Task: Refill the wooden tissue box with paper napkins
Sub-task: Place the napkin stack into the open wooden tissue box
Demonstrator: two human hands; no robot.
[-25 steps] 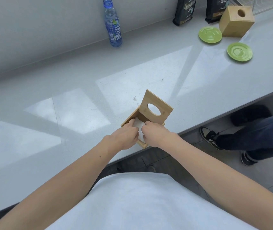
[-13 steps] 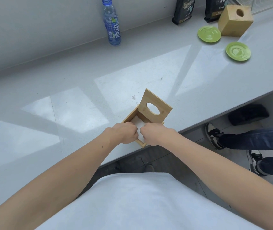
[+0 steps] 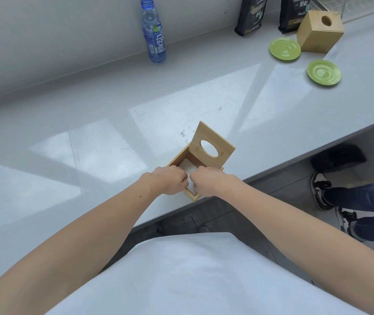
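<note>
Head view: the open square wooden tissue box (image 3: 178,158) sits at the grey countertop's (image 3: 113,114) near edge, its oval-holed lid (image 3: 213,144) tilted up behind. The left hand (image 3: 170,183) and right hand (image 3: 206,184), both curled, press onto white paper napkins (image 3: 188,168) inside. The hands hide most of the napkins; whether the fingers pinch them cannot be told.

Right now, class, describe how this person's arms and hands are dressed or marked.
Both forearms are bare: no sleeves reach them, and no gloves, watch or rings show on the left hand or right hand. A white top covers the torso below.
</note>
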